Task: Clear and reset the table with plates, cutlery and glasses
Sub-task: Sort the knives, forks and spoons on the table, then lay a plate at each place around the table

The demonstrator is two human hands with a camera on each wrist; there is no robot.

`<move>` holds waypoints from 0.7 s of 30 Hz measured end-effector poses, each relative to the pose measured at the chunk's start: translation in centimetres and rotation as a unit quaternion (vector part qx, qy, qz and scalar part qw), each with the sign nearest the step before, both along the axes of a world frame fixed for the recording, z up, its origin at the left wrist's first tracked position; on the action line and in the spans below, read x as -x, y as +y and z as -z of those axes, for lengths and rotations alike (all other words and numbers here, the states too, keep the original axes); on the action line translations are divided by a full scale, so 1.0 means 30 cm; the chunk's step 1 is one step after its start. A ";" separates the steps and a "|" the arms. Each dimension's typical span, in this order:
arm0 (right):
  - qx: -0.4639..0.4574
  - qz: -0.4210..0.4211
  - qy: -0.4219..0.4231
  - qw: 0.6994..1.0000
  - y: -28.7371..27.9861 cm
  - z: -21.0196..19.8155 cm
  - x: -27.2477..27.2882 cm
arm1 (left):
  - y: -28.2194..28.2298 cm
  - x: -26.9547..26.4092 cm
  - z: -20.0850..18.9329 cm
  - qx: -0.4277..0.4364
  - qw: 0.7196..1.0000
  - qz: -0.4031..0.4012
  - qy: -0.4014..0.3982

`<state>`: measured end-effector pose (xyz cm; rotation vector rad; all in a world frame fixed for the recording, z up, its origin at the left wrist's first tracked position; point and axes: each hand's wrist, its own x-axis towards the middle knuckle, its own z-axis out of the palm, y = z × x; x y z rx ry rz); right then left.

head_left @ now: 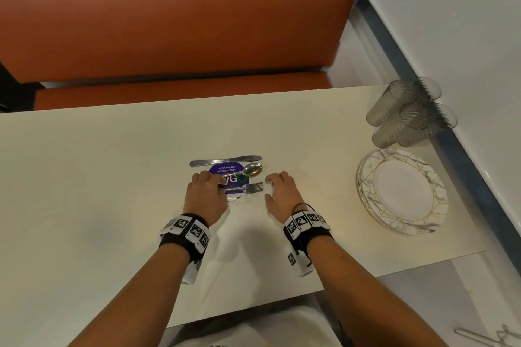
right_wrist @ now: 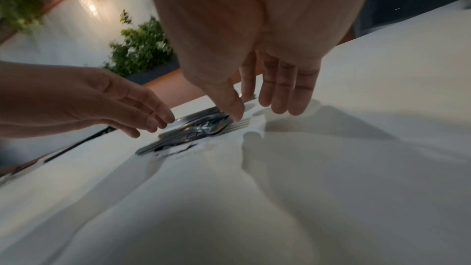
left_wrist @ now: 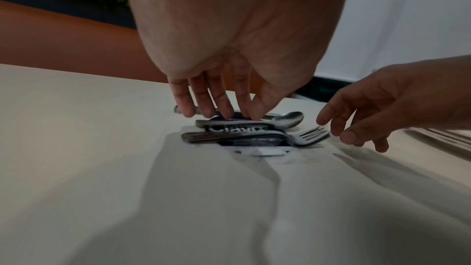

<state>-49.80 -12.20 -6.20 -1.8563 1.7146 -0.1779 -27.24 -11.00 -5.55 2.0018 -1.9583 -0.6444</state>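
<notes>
From the head view, a knife [head_left: 225,161], spoon [head_left: 251,169] and fork [head_left: 244,188] lie side by side on a purple sticker [head_left: 227,170] on the surface [head_left: 112,166], between the left hand [head_left: 205,195] and right hand [head_left: 282,190]. The left wrist view shows straight left fingers [left_wrist: 224,106] reaching down to the spoon handle. The right wrist view shows the right thumb [right_wrist: 233,108] just above the fork tines, fingers relaxed and apart.

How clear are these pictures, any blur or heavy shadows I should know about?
Head view: evenly lit, slightly soft, glasses smeared at the right edge. Left wrist view: dim, fork and spoon readable, broad shadows across the table. Right wrist view: blurriest, cutlery indistinct, lamp glare upper left.
</notes>
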 end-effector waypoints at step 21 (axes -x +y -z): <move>0.135 0.317 -0.089 0.935 0.011 -0.168 1.100 | -0.255 1.116 -0.158 -0.144 0.964 0.154 0.160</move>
